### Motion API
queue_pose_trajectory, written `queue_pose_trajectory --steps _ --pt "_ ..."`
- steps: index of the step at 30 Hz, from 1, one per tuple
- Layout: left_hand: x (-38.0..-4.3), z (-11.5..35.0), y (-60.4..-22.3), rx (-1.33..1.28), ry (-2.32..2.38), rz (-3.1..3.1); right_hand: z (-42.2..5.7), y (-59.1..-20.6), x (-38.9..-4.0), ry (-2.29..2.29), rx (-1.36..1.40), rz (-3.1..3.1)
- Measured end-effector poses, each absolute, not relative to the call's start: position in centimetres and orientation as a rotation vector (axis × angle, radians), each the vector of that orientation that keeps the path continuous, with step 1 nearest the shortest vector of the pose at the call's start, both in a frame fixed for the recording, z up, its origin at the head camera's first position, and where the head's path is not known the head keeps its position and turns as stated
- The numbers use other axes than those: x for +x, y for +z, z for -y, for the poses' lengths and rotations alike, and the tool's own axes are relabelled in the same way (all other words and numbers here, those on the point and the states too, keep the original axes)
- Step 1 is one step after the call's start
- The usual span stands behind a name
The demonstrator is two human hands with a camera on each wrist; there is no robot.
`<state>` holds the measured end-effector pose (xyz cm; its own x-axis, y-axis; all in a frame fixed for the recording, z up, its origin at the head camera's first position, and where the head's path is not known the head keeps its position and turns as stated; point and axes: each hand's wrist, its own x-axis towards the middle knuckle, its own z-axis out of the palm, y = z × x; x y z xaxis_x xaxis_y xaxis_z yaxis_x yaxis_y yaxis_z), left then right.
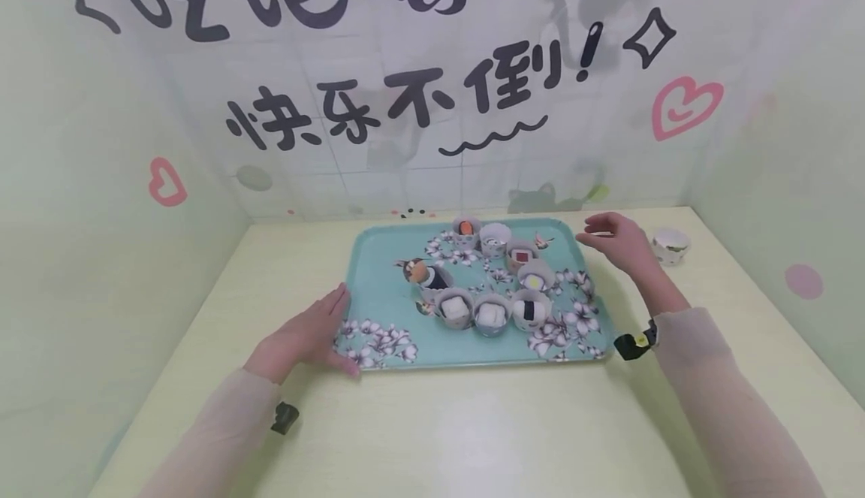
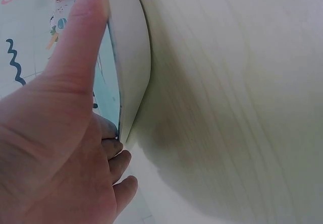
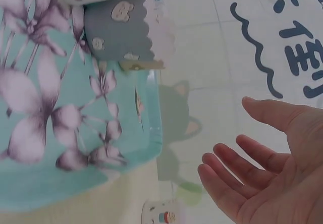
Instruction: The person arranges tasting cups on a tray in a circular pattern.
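A teal tray with a white-flower print [image 1: 378, 258] lies on the table. My left hand [image 1: 311, 333] holds its front left corner; in the left wrist view the thumb [image 2: 81, 37] lies along the rim and the fingertips [image 2: 121, 163] bend down past the edge. On the tray several paper cups [image 1: 495, 239] stand in a ring, holding small sushi-like pieces. Among these are white blocks [image 1: 456, 308], one with a black band [image 1: 530, 310]. My right hand [image 1: 618, 241] hovers off the tray's right side, fingers relaxed and apart, holding nothing.
Right of my right hand, a separate paper cup [image 1: 670, 245] stands on the pale table [image 1: 466, 430]. A printed wall [image 1: 405, 175] rises behind the tray, with side walls left and right.
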<state>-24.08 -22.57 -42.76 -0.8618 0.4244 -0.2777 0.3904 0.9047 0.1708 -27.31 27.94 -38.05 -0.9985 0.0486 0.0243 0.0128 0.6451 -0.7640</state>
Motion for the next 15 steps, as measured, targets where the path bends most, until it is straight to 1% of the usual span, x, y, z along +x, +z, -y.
queue_pose_trajectory --steps 8,15 --pt "-24.4 22.3 -42.4 0.621 0.149 -2.768 -30.5 -38.0 -26.5 1.246 -0.162 2.709" --pt "-24.0 22.5 -42.6 0.603 0.187 -2.756 -32.7 -38.0 -26.4 1.241 -0.297 2.658"
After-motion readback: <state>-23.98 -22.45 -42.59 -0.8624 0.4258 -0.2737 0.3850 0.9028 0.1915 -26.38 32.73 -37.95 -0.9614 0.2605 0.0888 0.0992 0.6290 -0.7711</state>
